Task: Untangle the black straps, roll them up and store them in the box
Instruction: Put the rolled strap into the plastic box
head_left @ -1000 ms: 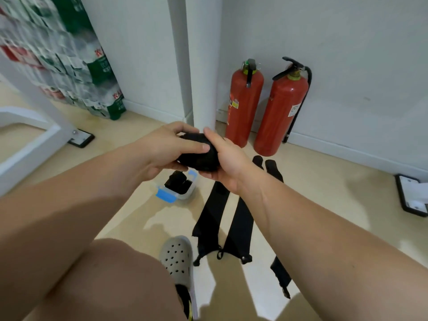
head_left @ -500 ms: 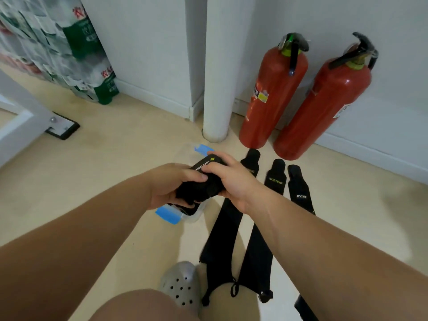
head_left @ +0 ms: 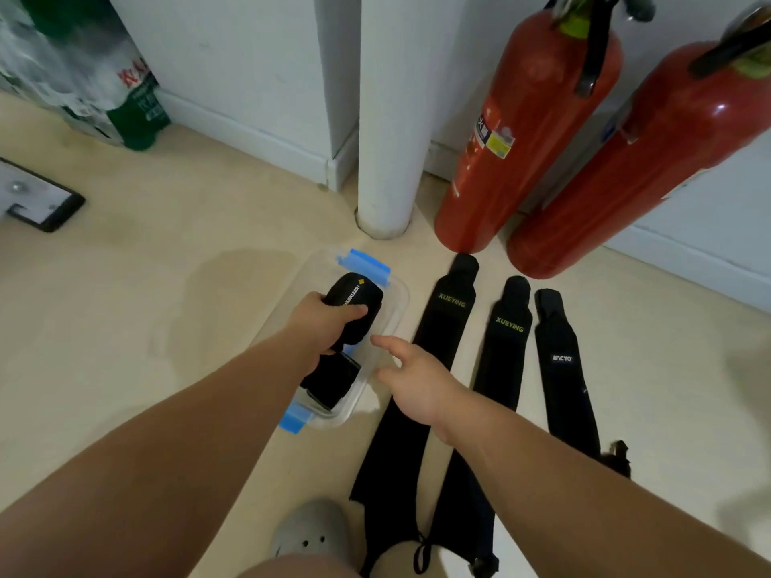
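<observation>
1. Our left hand (head_left: 329, 323) grips a rolled strap (head_left: 354, 304), fingers & thumb curled round it, at the far end of the box (head_left: 401, 300). We can't tell if the roll touches the bottom yet.
2. Our right hand (head_left: 413, 377) holds nothing, fingers relaxed & slightly spread. It hovers just right of the box, over the nearest flat strap (head_left: 448, 310).
3. The box is clear w/ blue clips (head_left: 363, 262), no lid on it. It sits on the floor (head_left: 125, 327) near the wall edge, just in front of the white post (head_left: 388, 118).
4. Done, as we judge it: one roll (head_left: 333, 379) already lies in the box's near end, and the 2nd is going in beside it.
5. Left to do: 3 straps lie flat side by side on the floor, right of the box: the nearest one, a middle strap (head_left: 507, 340) & an outer strap (head_left: 561, 356). Their far tips are near the two red extinguishers (head_left: 521, 131).
6. They look separate at the far ends. Near our shoe (head_left: 313, 531) a cord seems to join two of them; can't tell for sure.
7. So approx. under halfway: maybe some untangling, then 3 rolls to make & store. Space in the box looks tight.
</observation>
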